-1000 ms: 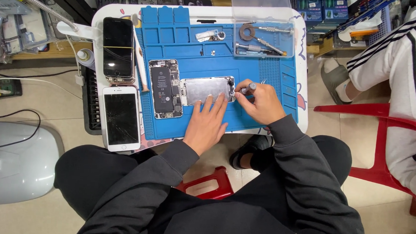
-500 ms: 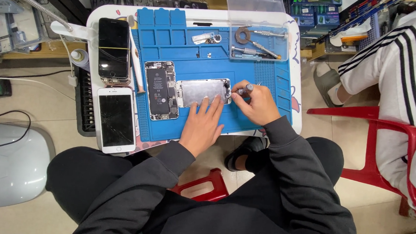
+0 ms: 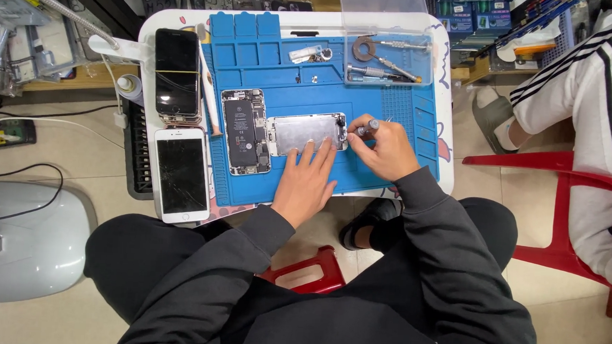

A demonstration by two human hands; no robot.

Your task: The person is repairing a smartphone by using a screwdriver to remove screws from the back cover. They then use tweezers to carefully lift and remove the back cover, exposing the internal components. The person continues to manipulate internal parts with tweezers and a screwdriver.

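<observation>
Pressing flat on the screen panel [image 3: 307, 131], left hand [image 3: 307, 182]; right hand [image 3: 385, 150] grips a screwdriver [image 3: 365, 127].

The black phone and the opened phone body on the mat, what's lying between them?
In the head view, a slim pale tool lies lengthwise between the black phone and the opened phone body, along the left edge of the blue mat.

Screwdriver [image 3: 365, 128] tip hidden behind right-hand fingers [image 3: 370, 142].

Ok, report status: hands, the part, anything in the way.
Left hand flat on screen panel. Right hand holds screwdriver, tip at panel's right end. Opened phone lies just left, nothing blocking.
</observation>
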